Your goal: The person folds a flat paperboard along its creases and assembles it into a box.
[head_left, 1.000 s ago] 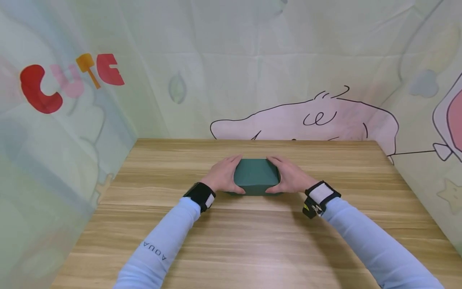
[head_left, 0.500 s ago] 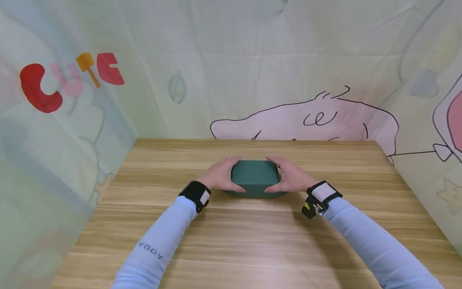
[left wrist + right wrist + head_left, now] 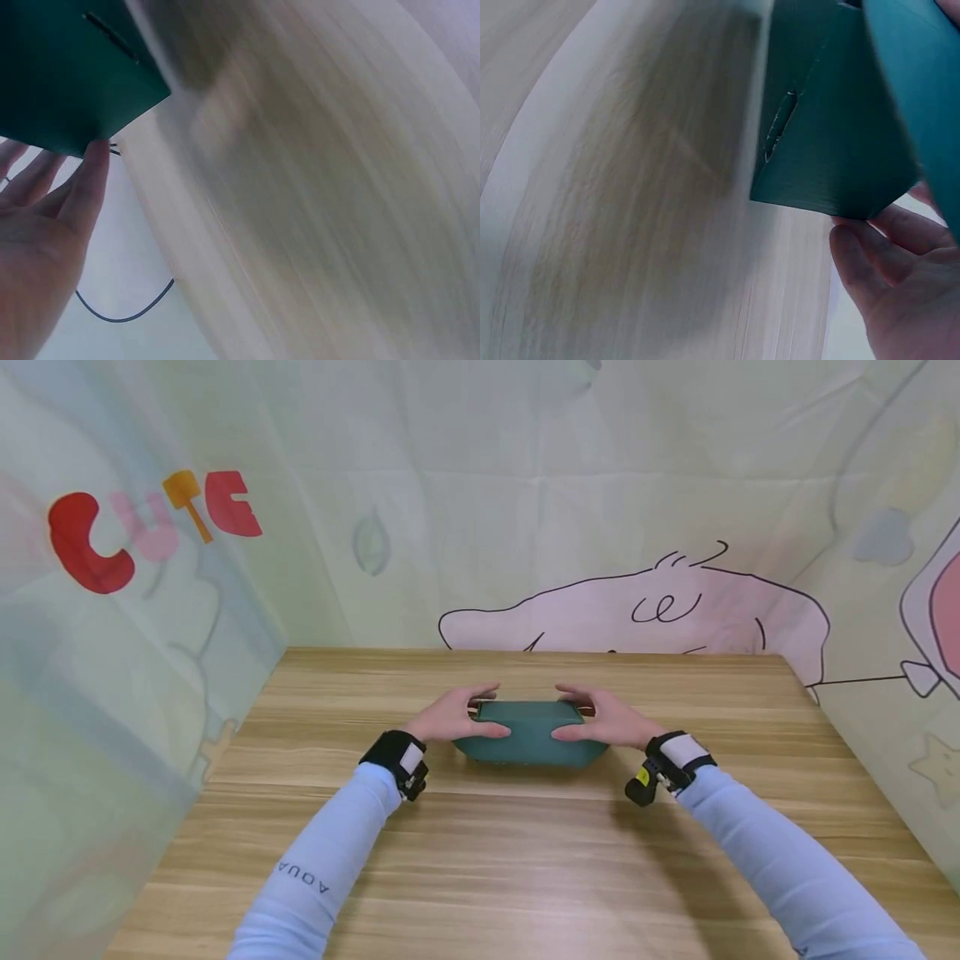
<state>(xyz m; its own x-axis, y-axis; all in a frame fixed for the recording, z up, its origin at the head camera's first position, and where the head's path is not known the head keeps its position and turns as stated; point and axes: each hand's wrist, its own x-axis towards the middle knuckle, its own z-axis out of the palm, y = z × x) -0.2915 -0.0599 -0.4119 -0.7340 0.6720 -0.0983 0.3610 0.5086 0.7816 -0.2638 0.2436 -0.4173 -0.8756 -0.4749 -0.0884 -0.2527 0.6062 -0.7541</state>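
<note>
A green cardboard box sits at the middle of the wooden table, its front panel flaring toward the lower corners. My left hand holds its left end, thumb on the front panel and fingers reaching round the back. At the opposite end my right hand grips it the same way. In the left wrist view, fingertips touch an edge of the box, which has a narrow slot. The right wrist view has a slotted end of the box beside a curved green panel.
The wood-grain table runs back to a printed cloth backdrop. Cloth also hangs along both sides. Black straps with small devices sit on both wrists, over light blue sleeves.
The top face of the box has narrowed in view while its front panel shows taller and wider. My left hand has shifted slightly left, and gaps now show between the fingers and the box ends.
</note>
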